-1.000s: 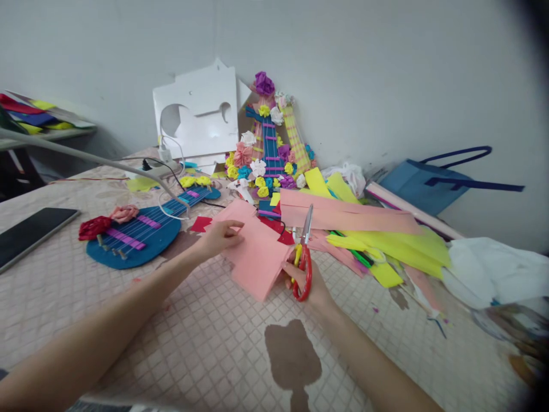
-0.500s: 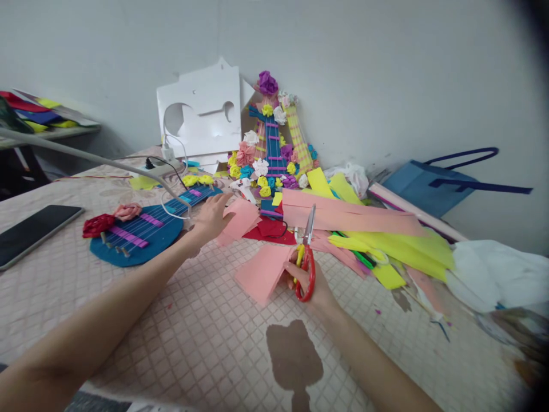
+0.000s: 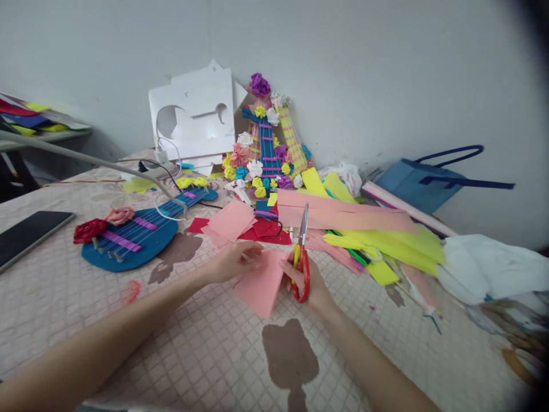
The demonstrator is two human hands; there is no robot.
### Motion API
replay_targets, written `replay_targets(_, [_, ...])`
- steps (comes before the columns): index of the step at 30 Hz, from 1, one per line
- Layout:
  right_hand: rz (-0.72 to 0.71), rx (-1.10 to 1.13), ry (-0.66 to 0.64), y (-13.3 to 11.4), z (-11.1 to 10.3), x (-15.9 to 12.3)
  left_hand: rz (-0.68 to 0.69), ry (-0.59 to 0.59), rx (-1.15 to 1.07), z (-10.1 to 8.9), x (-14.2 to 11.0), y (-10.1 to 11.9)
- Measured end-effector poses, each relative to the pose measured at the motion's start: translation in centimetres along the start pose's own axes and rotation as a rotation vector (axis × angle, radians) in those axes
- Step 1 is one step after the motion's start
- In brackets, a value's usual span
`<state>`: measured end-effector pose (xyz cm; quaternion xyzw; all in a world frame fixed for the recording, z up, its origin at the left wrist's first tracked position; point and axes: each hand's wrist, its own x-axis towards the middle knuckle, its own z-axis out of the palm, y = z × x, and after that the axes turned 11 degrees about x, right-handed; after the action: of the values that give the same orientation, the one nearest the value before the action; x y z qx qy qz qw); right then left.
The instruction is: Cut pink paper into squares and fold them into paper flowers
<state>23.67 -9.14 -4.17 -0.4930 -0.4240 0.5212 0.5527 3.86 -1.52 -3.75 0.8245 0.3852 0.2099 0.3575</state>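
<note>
My right hand [image 3: 309, 281] grips red-handled scissors [image 3: 302, 254], blades closed and pointing up and away. The same hand pinches the right edge of a small pink paper piece [image 3: 261, 283] lying over the tablecloth. My left hand [image 3: 234, 261] rests at that paper's upper left edge, fingers curled onto it. Just beyond lies a stack of cut pink paper squares [image 3: 228, 221] on top of red paper scraps [image 3: 263, 230].
A blue paper guitar [image 3: 132, 232] with rosettes lies at left, a dark tablet [image 3: 26, 234] further left. Flowered paper guitars [image 3: 268, 143] and white card [image 3: 193, 117] lean on the wall. Long pink and yellow strips [image 3: 364, 226], a blue bag [image 3: 422, 180] and white plastic [image 3: 489, 266] fill the right.
My left hand set the cut pink squares down near the red scraps, then came back to the small pink piece held by my right hand. The scissors hand barely moved.
</note>
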Motion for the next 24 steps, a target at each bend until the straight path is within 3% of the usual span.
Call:
replay_targets(7, [0.019,0.072,0.045,0.0,-0.4,0.1,-0.112,0.023,-0.292,-0.6,0.5,-0.6])
replay_targets(11, [0.017,0.217,-0.01,-0.6,-0.6,0.5,-0.233,-0.157,-0.719,-0.8,0.1,0.5])
replay_targets(14, [-0.003,0.251,-0.038,-1.5,-0.2,0.4,-0.275,-0.263,-0.888,-0.4,-0.4,1.5])
replay_targets(18, [-0.018,0.267,-0.014,-2.0,0.4,0.1,-0.289,-0.353,-0.907,0.5,-0.9,2.2])
replay_targets(24, [-0.086,0.235,-0.04,-0.6,-0.6,0.3,-0.221,-0.205,-0.755,0.8,-0.7,1.1])
